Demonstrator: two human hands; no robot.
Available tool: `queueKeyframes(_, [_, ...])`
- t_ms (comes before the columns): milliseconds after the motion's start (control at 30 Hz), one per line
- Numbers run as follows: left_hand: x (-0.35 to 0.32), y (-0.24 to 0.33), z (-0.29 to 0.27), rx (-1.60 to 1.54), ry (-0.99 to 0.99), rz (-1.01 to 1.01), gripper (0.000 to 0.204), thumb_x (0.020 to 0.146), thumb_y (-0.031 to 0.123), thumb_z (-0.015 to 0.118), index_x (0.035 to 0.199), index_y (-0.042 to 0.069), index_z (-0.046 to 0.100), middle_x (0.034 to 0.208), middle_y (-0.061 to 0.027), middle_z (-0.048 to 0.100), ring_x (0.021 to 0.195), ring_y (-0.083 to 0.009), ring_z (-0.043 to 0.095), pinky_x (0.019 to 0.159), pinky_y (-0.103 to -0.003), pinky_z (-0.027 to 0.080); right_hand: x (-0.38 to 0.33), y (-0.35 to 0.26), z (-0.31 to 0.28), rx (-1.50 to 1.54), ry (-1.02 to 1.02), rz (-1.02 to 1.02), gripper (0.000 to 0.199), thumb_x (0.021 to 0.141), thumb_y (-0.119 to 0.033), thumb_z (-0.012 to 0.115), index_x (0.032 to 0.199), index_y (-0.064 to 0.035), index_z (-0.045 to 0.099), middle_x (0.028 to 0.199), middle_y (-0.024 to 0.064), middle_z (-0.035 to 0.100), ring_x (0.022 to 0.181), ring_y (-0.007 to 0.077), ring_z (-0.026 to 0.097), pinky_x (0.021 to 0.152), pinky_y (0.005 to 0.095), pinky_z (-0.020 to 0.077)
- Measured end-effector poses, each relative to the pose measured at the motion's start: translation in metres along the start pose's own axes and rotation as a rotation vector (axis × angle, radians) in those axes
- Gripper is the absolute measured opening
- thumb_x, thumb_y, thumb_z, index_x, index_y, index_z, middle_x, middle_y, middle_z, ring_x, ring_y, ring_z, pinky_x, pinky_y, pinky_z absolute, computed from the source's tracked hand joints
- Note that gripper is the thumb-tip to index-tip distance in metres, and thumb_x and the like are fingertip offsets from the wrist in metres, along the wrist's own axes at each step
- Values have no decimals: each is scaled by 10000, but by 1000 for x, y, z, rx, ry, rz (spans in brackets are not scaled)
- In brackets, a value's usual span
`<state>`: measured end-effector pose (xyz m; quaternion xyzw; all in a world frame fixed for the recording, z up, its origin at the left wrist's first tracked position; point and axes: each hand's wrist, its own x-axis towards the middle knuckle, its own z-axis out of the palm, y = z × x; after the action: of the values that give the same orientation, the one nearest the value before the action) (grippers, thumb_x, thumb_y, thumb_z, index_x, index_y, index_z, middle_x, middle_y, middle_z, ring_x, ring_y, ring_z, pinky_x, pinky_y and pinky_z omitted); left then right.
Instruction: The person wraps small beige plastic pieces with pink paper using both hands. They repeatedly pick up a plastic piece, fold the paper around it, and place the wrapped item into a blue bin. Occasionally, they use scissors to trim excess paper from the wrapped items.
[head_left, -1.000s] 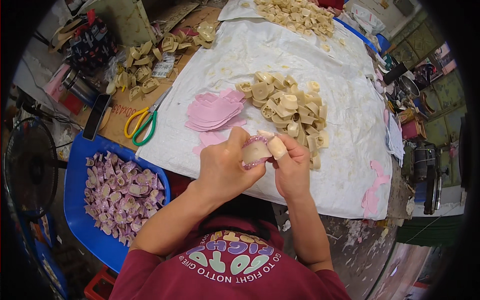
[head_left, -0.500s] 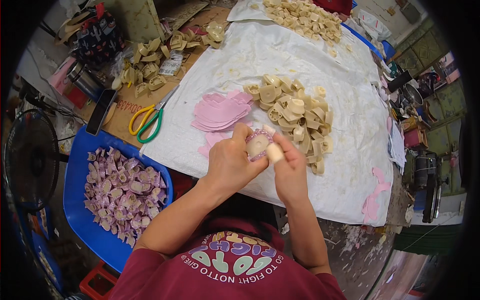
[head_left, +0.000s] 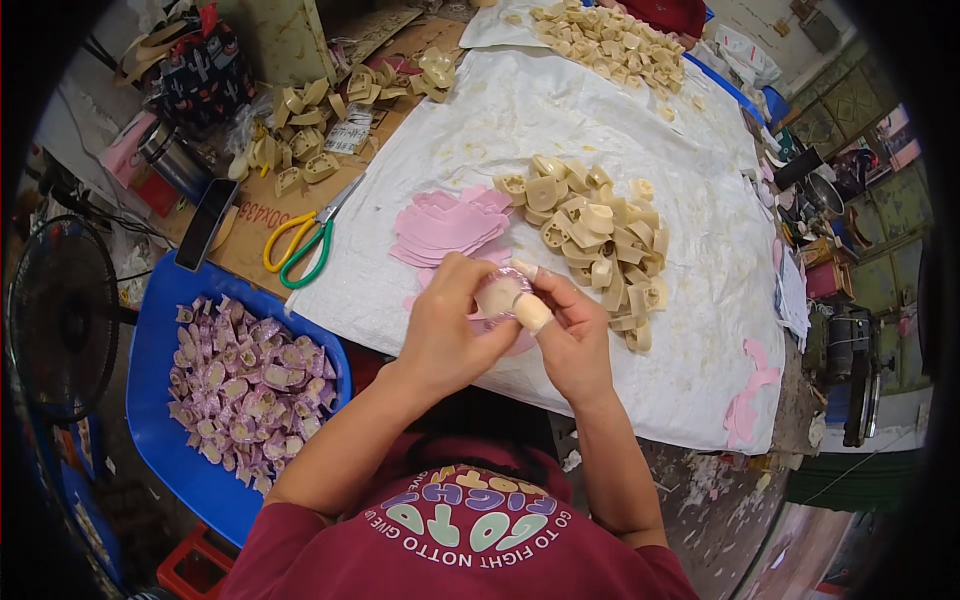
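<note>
- left hand: fingers curled, thumb on the near side, closed round the cup piece.
- right hand: thumb and index nipped together on the piece's right rim, barely any gap. beige thumb cover on that thumb, a matching one on the index.
- cup piece: pale inside, shiny purple rim, hollow facing up. sits between both hands, over the near edge of the bench.
- bit of pink shows just below it; from here can't tell if it's attached.
- white sheet covers most of the bench, creased and spotted.
- pink sheets: loose overlapping stack just beyond the left hand.
- beige parts: heaped right of that stack, mid-bench. bigger heap at the far edge.
- scissors: one yellow handle, one green, lying by the bench's left edge, point away from the person.
- phone and metal flask further out along the left edge.
- blue basin: below the bench's near left corner, loaded with purple-wrapped pieces.
- pink scraps: near right corner of the sheet.
</note>
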<state>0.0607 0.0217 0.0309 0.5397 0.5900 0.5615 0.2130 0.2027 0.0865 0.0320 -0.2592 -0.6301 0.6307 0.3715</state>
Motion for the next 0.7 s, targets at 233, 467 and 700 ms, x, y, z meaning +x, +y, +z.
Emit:
queueKeyframes(233, [2,12,-18,-1176,-137,-706,625,966,578,327,1038,29,618,788,-71,651,510,-163,561,456,-275,444,8,-10,21,-454,-45,-365,480,818,-131,674,1275,-39,560,1327,141,544,1218,311,493,1030,391,383])
queueKeyframes(467, [5,12,-16,-775,24,-592,487,971,514,384,814,107,601,605,4,569,399,-94,447,341,-226,288,9,-14,34,-126,-98,-159,439,806,-87,674,1233,-35,584,1228,127,587,1174,263,528,1010,363,399])
queueKeyframes(700, [-47,-45,-136,302,150,-521,344,932,311,509,782,22,621,622,-8,514,585,-109,475,523,-266,372,0,12,4,-378,-82,-199,451,835,-127,687,1258,-20,571,1254,178,597,1166,268,566,1026,355,400])
